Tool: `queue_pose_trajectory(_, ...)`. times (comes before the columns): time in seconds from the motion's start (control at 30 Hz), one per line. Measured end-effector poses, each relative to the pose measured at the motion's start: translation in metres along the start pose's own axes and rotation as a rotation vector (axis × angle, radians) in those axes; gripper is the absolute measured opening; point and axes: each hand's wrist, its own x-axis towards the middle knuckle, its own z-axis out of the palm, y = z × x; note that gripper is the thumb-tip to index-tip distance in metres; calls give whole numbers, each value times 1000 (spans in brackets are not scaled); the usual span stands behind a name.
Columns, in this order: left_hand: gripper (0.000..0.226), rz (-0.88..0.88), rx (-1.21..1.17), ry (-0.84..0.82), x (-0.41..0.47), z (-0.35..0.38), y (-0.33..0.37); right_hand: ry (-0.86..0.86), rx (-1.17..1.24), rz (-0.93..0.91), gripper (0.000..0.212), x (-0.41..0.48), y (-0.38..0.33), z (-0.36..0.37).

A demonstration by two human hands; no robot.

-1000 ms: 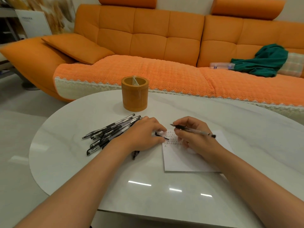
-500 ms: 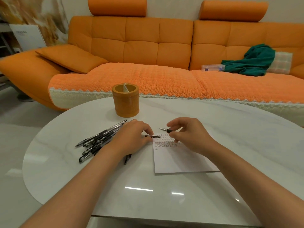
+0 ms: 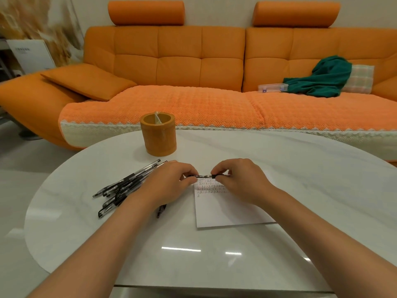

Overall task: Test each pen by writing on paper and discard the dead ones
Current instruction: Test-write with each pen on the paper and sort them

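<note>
Left hand [image 3: 169, 181] and right hand [image 3: 238, 179] each pinch one pen [image 3: 204, 175], lying horizontally left-to-right above the paper [image 3: 223, 211].

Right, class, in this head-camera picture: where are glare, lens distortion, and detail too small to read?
Head view: white light streaks glare on the glossy table; its wide-angle lens bows the sofa along its front edge; writing on the paper is too small to read; the pen, pinched between left hand and right hand, looks sharp.
</note>
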Motion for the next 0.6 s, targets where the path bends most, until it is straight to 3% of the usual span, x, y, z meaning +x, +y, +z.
queue_pose_trajectory(0.3,11,-41,-228,-68,-1,-1,11,-75,108,-65,21,-3,-3,2)
queue_pose_trajectory(0.47,11,-102,-438,-160,-4,-4,25,-45,-301,-281,27,-12,-13,2)
queue_pose_trajectory(0.6,12,-133,-531,-204,-8,-7,35,64,-440,-338,56,-14,-20,7)
